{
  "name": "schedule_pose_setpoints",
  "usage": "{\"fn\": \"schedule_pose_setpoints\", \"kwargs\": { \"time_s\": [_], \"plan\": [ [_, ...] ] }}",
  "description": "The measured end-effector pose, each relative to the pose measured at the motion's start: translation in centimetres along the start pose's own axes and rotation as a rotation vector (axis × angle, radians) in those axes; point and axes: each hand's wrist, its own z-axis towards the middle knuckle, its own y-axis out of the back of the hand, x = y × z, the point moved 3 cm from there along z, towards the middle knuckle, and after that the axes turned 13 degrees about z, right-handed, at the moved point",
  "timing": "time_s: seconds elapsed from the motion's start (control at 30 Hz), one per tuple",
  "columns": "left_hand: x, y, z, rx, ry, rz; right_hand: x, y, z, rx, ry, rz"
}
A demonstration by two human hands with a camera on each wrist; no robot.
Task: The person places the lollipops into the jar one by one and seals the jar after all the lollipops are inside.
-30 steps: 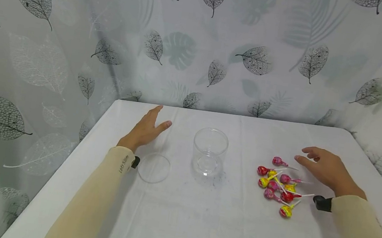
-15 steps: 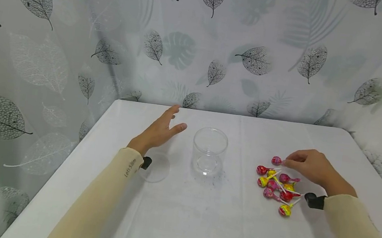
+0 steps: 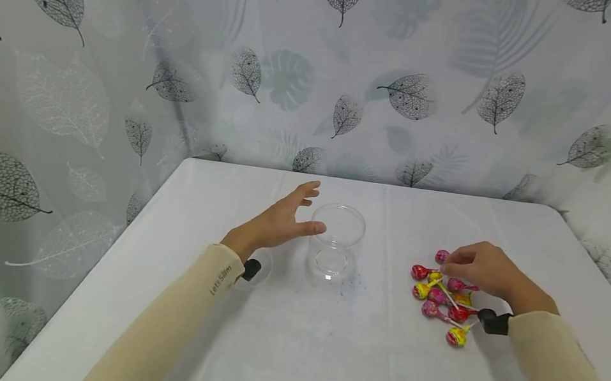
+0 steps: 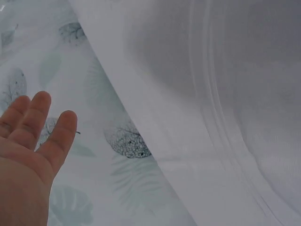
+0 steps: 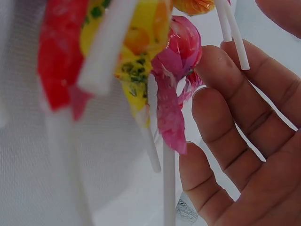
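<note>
A clear cylindrical jar (image 3: pixel 333 260) stands upright mid-table, its mouth uncovered. My left hand (image 3: pixel 277 222) is at its left side, fingers spread and thumb overlapping the rim in the head view. In the left wrist view, the left fingers (image 4: pixel 59 139) hold nothing. On the right, my right hand (image 3: pixel 485 270) hovers over a pile of wrapped lollipops (image 3: pixel 431 309). Its fingers (image 5: pixel 214 117) are loosely bent beside a pink lollipop (image 5: pixel 178 44), with white sticks (image 5: pixel 239 40) near the index fingertip and the thumb held apart.
A clear round lid (image 3: pixel 263 270) lies left of the jar, partly hidden by the left wrist. One yellow lollipop (image 3: pixel 457 337) lies at the pile's near side. Behind the white-covered table (image 3: pixel 318 359) hangs a leaf-patterned curtain (image 3: pixel 357 62).
My left hand has moved right to the jar, covering part of the lid. My right hand has moved left, first to the rear pink lollipop, then slightly nearer over the pile.
</note>
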Motion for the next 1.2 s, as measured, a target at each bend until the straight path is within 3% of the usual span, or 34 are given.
{"fn": "schedule_pose_setpoints", "kwargs": {
  "time_s": [0.27, 0.7, 0.9, 1.2],
  "plan": [
    [-0.7, -1.4, 0.4, 0.025, 0.009, -0.038, 0.0, -0.6, 0.1, 0.026, -0.03, 0.014],
    [-1.2, -2.5, 0.6, 0.048, -0.014, -0.068, 0.2, -0.9, 0.2, 0.037, 0.004, 0.009],
    [-1.4, -2.9, 0.5, 0.038, -0.032, -0.087, 0.4, -1.1, 0.4, 0.014, 0.013, 0.024],
    [-1.6, -3.3, 0.5, 0.032, -0.011, -0.112, 0.4, -1.2, 0.4, -0.055, 0.044, 0.038]
  ]
}}
